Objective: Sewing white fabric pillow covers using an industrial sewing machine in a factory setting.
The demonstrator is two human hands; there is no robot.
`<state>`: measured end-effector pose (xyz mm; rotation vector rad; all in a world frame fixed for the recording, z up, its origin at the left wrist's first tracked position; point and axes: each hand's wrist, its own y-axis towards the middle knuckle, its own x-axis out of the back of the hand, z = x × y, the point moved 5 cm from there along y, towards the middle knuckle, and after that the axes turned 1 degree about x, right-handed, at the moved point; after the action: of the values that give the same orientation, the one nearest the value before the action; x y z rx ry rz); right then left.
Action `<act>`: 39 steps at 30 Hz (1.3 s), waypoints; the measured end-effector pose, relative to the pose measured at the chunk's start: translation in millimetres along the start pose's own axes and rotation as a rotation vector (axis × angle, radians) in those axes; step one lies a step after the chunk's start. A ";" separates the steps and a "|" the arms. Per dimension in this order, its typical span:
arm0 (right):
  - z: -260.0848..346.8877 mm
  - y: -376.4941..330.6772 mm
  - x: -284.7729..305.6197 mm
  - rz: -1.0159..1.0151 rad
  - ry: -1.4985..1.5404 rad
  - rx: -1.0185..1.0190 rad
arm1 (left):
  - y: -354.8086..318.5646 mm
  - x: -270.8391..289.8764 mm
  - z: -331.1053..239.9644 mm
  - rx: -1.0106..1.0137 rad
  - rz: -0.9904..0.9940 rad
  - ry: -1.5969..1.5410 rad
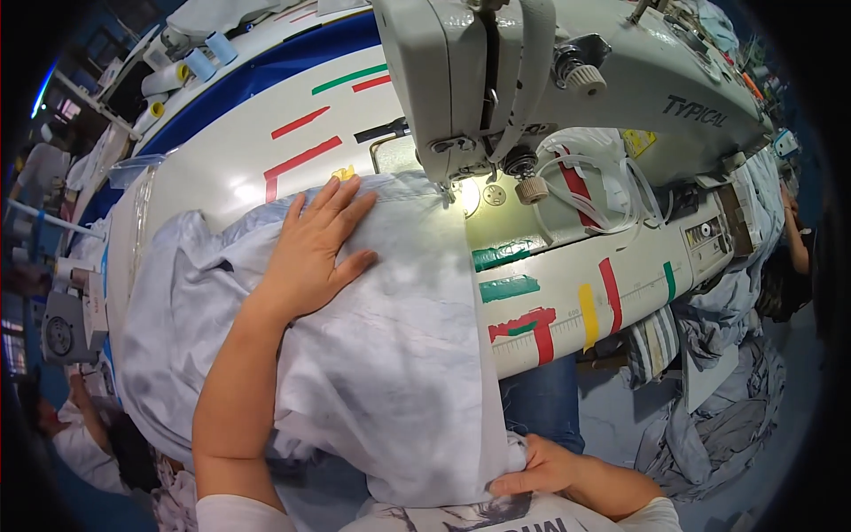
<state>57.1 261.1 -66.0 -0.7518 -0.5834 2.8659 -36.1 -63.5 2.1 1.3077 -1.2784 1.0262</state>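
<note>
A pale grey-blue cloth [399,355] spreads over the sewing machine's table and hangs down into my lap. My left hand [321,244] lies flat on it, fingers stretched toward the far edge. Close to my body, my right hand [541,468] pinches the cloth's lower right edge between thumb and fingers. The sewing machine [434,97] stands above, its needle and presser foot [449,193] at the cloth's far right corner under a small light. Whether the foot presses on the cloth, I cannot tell.
Red, green and yellow tape strips [588,315] mark the white table [222,177]. White tubing [620,199] coils under the machine's arm. Thread cones [166,80] stand at the far left. Piled grey cloth [709,426] lies on the right. Other people sit at both sides.
</note>
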 end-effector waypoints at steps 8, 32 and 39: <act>6.7 23.0 39.9 -0.784 -0.615 0.213 | 27.2 0.0 -45.8 -0.137 -0.058 -0.167; 66.2 -9.7 43.8 -0.565 -0.555 0.236 | 34.5 -13.1 -62.2 -0.191 -0.009 -0.153; 184.7 8.8 116.3 -1.426 -1.288 0.581 | 32.5 2.7 -71.8 -0.395 -0.220 -0.215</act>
<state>-135.5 215.7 26.7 1.2031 -0.1279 1.5432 -63.3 8.8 18.0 1.2367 -1.3771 0.4585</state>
